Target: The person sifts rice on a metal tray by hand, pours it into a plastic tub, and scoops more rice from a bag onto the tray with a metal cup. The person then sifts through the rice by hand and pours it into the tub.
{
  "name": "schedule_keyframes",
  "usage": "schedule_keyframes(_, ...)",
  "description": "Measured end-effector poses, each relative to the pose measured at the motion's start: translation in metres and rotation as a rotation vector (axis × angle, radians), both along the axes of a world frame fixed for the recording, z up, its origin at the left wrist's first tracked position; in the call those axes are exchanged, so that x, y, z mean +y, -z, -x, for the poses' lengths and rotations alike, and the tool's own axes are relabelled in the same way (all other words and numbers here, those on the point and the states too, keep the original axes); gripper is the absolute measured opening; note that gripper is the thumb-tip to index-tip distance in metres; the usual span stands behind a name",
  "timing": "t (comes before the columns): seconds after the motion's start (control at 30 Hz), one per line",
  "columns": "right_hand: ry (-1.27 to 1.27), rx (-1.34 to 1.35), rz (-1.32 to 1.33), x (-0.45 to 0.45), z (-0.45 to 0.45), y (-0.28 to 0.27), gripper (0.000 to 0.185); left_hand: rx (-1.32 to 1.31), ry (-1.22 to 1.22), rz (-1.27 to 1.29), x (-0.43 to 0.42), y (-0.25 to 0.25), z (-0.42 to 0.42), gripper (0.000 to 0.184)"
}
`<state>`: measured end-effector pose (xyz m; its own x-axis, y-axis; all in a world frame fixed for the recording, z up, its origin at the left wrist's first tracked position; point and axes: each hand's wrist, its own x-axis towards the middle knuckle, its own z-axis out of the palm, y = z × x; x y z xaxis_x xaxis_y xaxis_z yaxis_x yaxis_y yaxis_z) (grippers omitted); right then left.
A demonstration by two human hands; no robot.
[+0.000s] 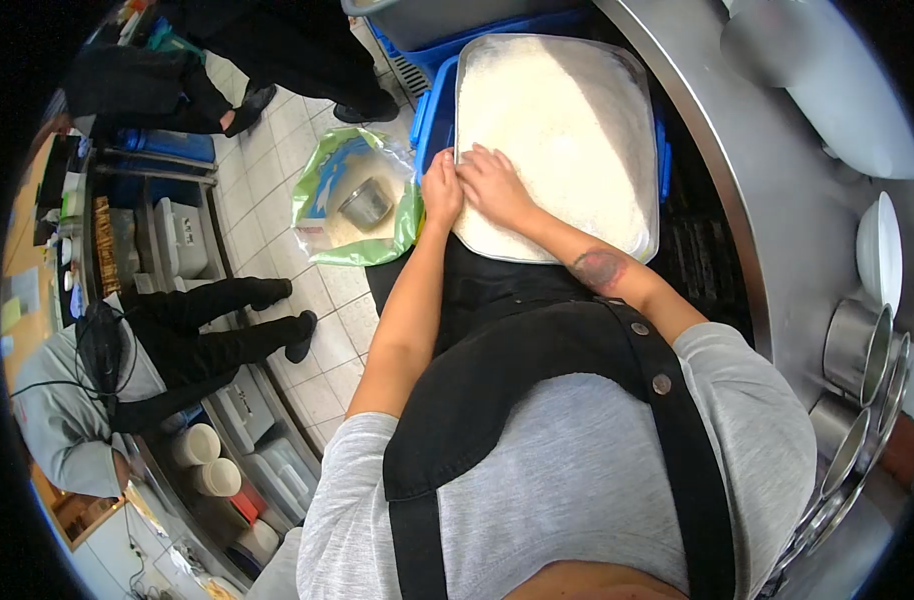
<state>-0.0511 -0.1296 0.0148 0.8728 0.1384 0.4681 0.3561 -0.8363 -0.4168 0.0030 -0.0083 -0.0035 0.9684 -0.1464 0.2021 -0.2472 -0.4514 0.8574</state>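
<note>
One tray [652, 195] of pale powder [562, 130], with everything close by

From where I stand, the tray sits directly before the person in the black apron [497, 420], seemingly on top of a blue crate [439, 110], probably so that it is raised off the floor [322, 345] and handy to both arms. The powder spreads nearly wall to wall (flour or fine crumbs, I cannot tell which).

The right hand [495, 187] lies palm down over the tray's left edge, its fingers a little spread and released, gripping nothing I can make out. The left hand [441, 192] is just beside it at the rim, fingers bent; whether they grasp the rim or something small I cannot tell, since the hand itself hides it.

Just left of the crate, a green plastic bag [322, 165] stands on the floor, its mouth spread wide, which keeps the inside easy to reach. A metal pot [365, 204] rests tilted in there among more of the pale stuff, likely left there as a scoop.

Off to the right, a metal desk [712, 110] carries a white bowl [879, 252]. Across the aisle, a co-worker in a grey top [62, 400] stands well apart.
</note>
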Motion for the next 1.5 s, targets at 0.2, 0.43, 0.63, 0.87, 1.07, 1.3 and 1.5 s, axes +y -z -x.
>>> schedule_keyframes(0.2, 0.227, 0.132, 0.287, -0.010, -0.036, 0.022, 0.031, 0.025, 0.004, -0.136, -0.001, 0.000, -0.003, 0.031)
schedule_keyframes(0.43, 0.487, 0.157, 0.330, -0.098, -0.041, 0.011, 0.027, 0.034, 0.004, -0.151, -0.003, -0.003, 0.001, 0.027)
schedule_keyframes(0.63, 0.409, 0.258, 0.105, -0.118, 0.009, -0.005, 0.022, 0.086, 0.026, -0.128, -0.001, -0.008, 0.004, 0.033)
schedule_keyframes(0.87, 0.280, 0.696, -0.485, -0.103, 0.026, -0.089, 0.032, 0.148, 0.080, -0.171, 0.000, -0.021, 0.005, 0.057)
schedule_keyframes(1.07, 0.120, 0.358, -0.562, -0.101, 0.023, -0.098, 0.034, 0.091, 0.037, -0.169, -0.001, -0.003, 0.000, 0.032)
schedule_keyframes(1.3, 0.115, 0.362, -0.454, -0.095, 0.040, -0.097, 0.026, 0.017, 0.040, -0.191, -0.001, -0.003, 0.003, 0.026)
schedule_keyframes(1.5, -0.218, 0.225, -0.117, -0.065, 0.058, -0.051, 0.015, -0.010, 0.051, -0.178, -0.002, -0.004, 0.003, 0.024)
